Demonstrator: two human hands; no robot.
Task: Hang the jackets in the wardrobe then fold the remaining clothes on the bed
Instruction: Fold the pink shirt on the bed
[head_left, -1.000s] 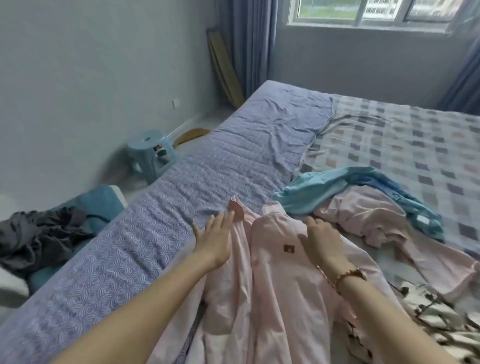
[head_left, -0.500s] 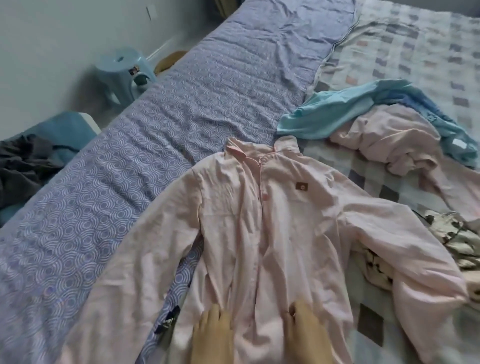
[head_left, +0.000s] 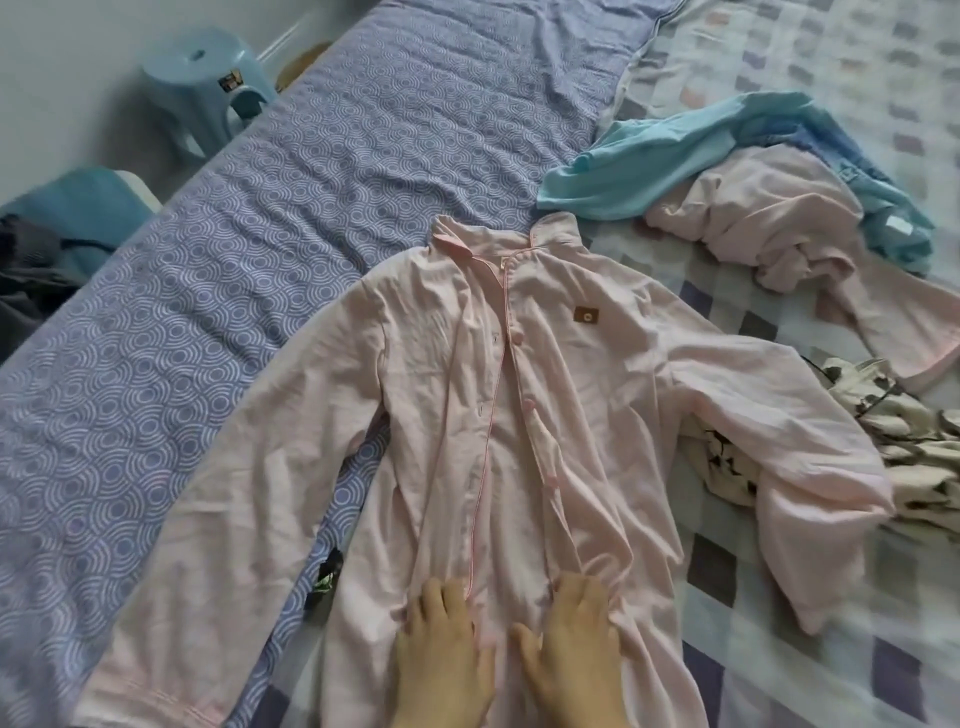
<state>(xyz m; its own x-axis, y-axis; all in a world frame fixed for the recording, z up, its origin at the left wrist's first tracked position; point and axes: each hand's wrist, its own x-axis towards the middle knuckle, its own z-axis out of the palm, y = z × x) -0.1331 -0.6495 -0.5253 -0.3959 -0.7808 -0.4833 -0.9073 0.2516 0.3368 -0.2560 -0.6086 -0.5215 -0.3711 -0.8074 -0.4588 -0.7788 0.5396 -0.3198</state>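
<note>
Hands have slid from collar down to hem. Left hand (head_left: 441, 644) and right hand (head_left: 571, 639) lie flat, fingers straight, pressing the pink shirt (head_left: 519, 415) and gripping nothing. It's now spread front-up on the bed (head_left: 208, 312), sleeves out; I'd say ready to fold. Brown chest patch (head_left: 587, 315): no legible text. Stool sticker (head_left: 230, 81): too blurred.

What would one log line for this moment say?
pink shirt: spread on bed | left hand: pressing shirt | right hand: pressing shirt

Pink button-up shirt (head_left: 519, 415) is lying spread front-up mid-frame, sleeves splaying out; teal garment (head_left: 649, 166) and another pink garment (head_left: 769, 223) are sitting crumpled upper right.
</note>
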